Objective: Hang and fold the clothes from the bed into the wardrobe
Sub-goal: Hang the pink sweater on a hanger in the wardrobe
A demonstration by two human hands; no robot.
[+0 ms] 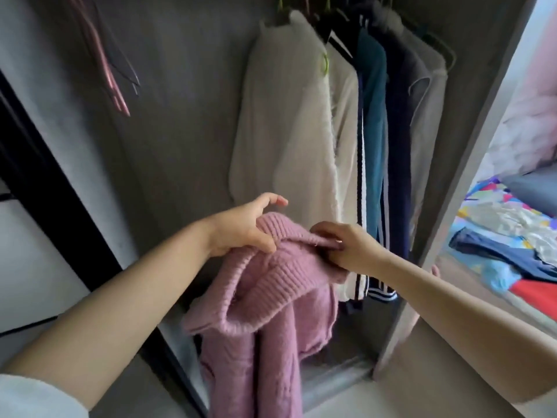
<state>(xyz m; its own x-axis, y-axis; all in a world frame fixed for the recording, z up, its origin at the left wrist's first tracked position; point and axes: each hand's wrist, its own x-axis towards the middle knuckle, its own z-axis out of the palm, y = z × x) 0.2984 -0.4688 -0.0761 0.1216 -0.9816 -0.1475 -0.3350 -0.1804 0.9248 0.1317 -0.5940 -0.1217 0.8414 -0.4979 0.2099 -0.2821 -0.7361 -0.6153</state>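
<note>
A pink knitted sweater (271,300) hangs from both my hands in front of the open wardrobe (180,116). My left hand (241,227) holds its ribbed collar on the left, thumb under the knit and fingers over it. My right hand (346,245) pinches the collar's right side. The sweater's body droops toward the wardrobe floor. Inside, a cream cardigan (286,122), a white top, a blue jacket (373,131) and dark and grey garments hang on the rail at the right half. More clothes (506,245) lie on the bed at the right.
Empty pink and dark hangers (111,70) hang at the wardrobe's upper left, with free rail space beside them. The grey wardrobe side panel (470,146) separates it from the bed. A dark sliding door frame (60,191) runs along the left.
</note>
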